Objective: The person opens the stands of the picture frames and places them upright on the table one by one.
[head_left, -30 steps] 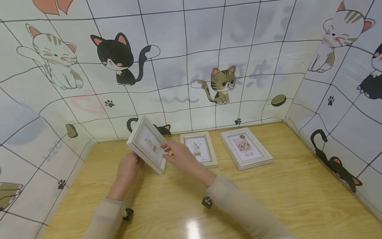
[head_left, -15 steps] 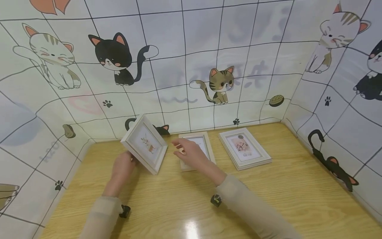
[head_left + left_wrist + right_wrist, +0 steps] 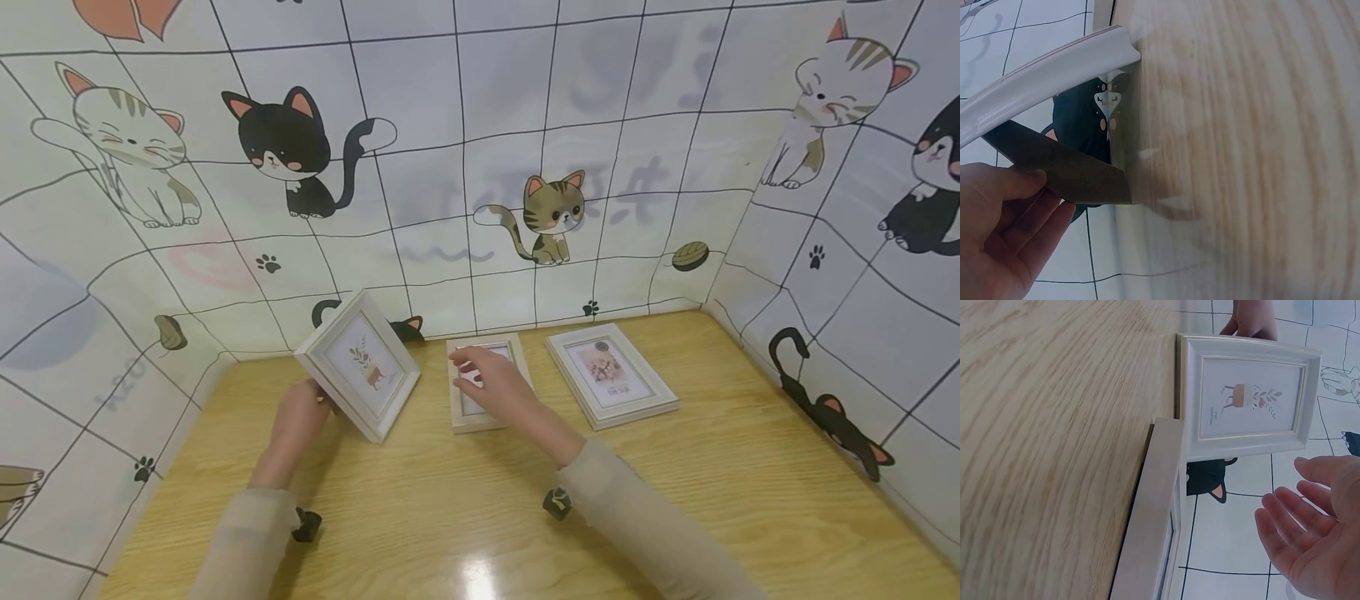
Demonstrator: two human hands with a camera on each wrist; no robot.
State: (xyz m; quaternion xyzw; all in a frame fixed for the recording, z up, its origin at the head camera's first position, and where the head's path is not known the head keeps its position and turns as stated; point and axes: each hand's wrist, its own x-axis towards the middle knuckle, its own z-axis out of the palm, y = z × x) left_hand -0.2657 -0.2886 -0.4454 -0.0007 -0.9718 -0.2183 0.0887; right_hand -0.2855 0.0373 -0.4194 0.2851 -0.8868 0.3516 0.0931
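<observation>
A white picture frame (image 3: 360, 367) with a potted plant print stands tilted back at the left, its bottom edge on the table. Behind it, my left hand (image 3: 297, 417) pinches the frame's dark fold-out stand (image 3: 1063, 165) between thumb and fingers; the stand's foot meets the wood. Over a light wooden picture frame (image 3: 468, 417) lying flat in the middle hovers my right hand (image 3: 498, 387). Its fingers are loosely bent with nothing in them, as the right wrist view also shows, and it covers much of that frame's print.
Another white picture frame (image 3: 615, 375) with a pink flower print lies flat on the right. The wooden table (image 3: 450, 500) ends at walls (image 3: 427, 167) covered in cat-patterned sheeting at the back and both sides.
My right hand has let go of the standing frame's right edge and moved right, over the middle frame. The standing frame has turned slightly, while my left hand stays at its back.
</observation>
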